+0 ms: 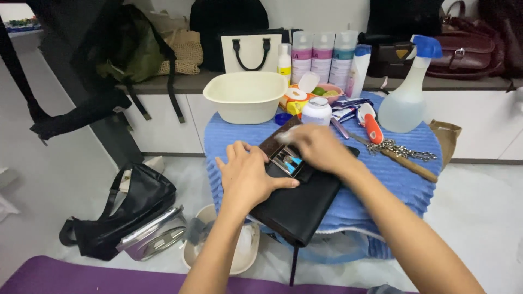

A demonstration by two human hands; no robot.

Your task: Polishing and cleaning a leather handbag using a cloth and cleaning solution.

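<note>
A black leather purse (302,204) lies open on a small table covered with a blue ribbed towel (403,182). My left hand (248,174) presses flat on the purse's left side, fingers spread. My right hand (318,147) is closed on a small white pad or cotton piece (284,136), held against the purse's brown inner flap just above a shiny metal clasp (287,161). The motion of the right hand blurs the pad.
A cream basin (245,95), a white jar (316,111), several bottles (321,54), a spray bottle (406,98), a brush with red handle (372,126), a chain (400,149) and a wooden stick sit behind the purse. A black bag (117,215) and bowl lie on the floor.
</note>
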